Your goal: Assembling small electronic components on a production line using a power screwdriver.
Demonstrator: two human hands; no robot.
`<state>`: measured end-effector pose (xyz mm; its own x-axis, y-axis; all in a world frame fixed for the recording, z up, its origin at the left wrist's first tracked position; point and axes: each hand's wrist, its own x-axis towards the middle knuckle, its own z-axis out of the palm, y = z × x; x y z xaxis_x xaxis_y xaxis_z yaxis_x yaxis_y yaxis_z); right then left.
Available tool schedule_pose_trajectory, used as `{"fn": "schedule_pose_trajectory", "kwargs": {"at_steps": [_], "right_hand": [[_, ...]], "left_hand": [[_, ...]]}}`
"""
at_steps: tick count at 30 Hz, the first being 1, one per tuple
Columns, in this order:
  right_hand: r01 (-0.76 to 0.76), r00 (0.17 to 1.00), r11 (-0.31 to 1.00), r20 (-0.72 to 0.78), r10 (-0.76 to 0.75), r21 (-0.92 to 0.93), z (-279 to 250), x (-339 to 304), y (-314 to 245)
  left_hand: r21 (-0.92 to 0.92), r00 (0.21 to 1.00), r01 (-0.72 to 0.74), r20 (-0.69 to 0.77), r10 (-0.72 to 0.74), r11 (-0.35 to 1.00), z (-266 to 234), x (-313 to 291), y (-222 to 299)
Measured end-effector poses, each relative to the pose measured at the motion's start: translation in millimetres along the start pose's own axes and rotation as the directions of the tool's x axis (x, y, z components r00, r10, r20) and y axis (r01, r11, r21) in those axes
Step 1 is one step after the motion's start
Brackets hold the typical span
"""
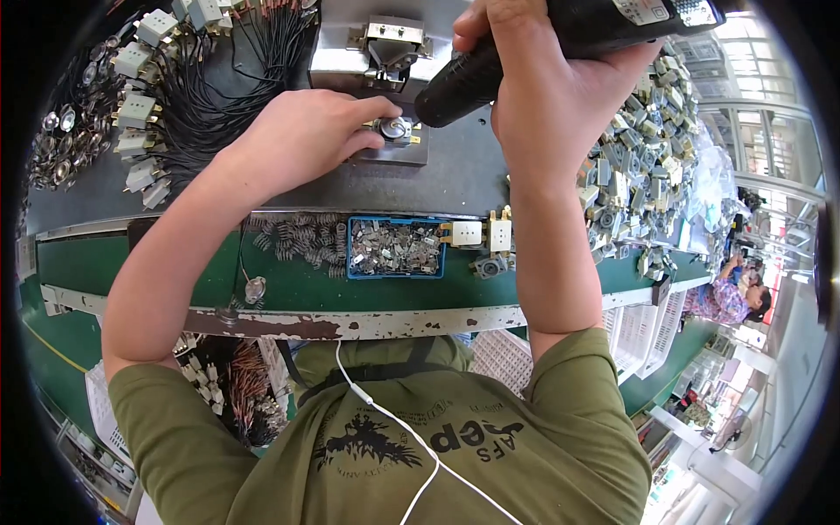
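A: Where is the small round silvery metal part (395, 129)?

B: On the flat grey metal block (398, 157), with brass-coloured tabs showing at its right side.

A: And the bare left hand (311, 129)?

B: It comes in from the left, thumb and forefinger grasping the part's left edge, the thumb nearer the person.

A: What about the bare right hand (560, 96)?

B: Its fingers are clenched round a thick black cylindrical tool (472, 87), held aslant, its nose just right of the part. I can't tell whether the two touch.

A: Anything around them?

B: Nearer the person, a blue rectangular plastic tray (395, 276) holds small silvery metal pieces, with dark metal coil springs (302, 245) beside it. White boxy blocks with black wires (136, 109) lie left; a heap of pale and grey boxy parts (630, 175) lies right.
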<state>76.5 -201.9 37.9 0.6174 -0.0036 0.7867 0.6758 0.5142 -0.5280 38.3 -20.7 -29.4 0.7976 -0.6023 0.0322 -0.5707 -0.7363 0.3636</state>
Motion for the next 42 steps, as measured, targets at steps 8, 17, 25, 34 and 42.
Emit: {"fn": "schedule_pose_trajectory", "kwargs": {"at_steps": [8, 17, 25, 34, 42], "right_hand": [[-0.325, 0.933, 0.853, -0.288, 0.217, -0.409, 19, -13, -22], [-0.063, 0.997, 0.993, -0.040, 0.059, -0.095, 4, -14, -2], [-0.257, 0.961, 0.906, -0.190, 0.202, -0.336, 19, -22, -8], [-0.003, 0.995, 0.965, 0.097, 0.030, -0.264, 12, -15, -1], [-0.139, 0.965, 0.922, -0.260, 0.044, -0.361, -12, -30, -38]], "left_hand": [[0.016, 1.000, 0.002, 0.000, -0.002, 1.000, 1, -2, 3], [0.013, 0.999, -0.040, -0.031, 0.040, 0.999, 4, 4, -2], [0.041, 1.000, -0.008, 0.001, 0.008, 0.999, 3, 3, -1], [-0.018, 0.996, -0.092, 0.008, 0.093, 0.996, 0, 4, -10], [0.205, 0.899, -0.184, -0.360, 0.249, 0.961, -3, -17, 34]]}}
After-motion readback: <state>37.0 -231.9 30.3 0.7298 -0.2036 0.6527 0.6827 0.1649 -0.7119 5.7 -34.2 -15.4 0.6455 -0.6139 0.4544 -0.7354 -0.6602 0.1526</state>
